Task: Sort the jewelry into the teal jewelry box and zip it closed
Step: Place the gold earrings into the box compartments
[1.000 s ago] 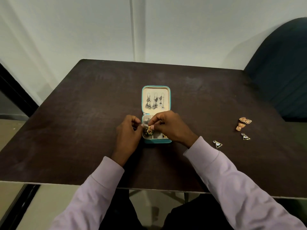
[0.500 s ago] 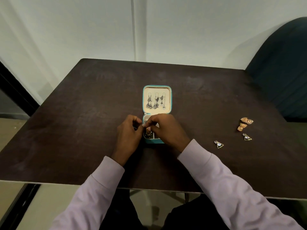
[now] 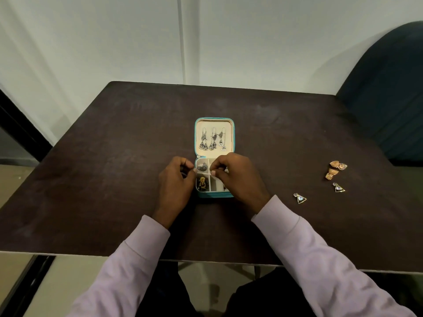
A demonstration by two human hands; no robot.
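The teal jewelry box (image 3: 215, 195) lies open mid-table. Its lid (image 3: 233, 136) holds three silver dangle earrings (image 3: 213, 138). In the base, a silver piece (image 3: 202, 167) sits in the far-left compartment and a gold-and-black earring (image 3: 202, 183) in the near-left one. My left hand (image 3: 176, 183) is at the box's left edge with curled fingers. My right hand (image 3: 237, 177) hovers over the right compartments and hides them, its fingertips drawn together above the divider. Neither hand visibly holds anything.
On the dark table (image 3: 114, 179), right of the box, lie two gold jhumka earrings (image 3: 338, 165) (image 3: 332, 174) and two triangular stone earrings (image 3: 300, 198) (image 3: 339, 188). A dark blue chair (image 3: 389, 99) stands at the far right. A white wall is behind the table.
The gold-and-black earring that both hands held over the box now lies in the near-left compartment. My hands have drawn slightly apart.
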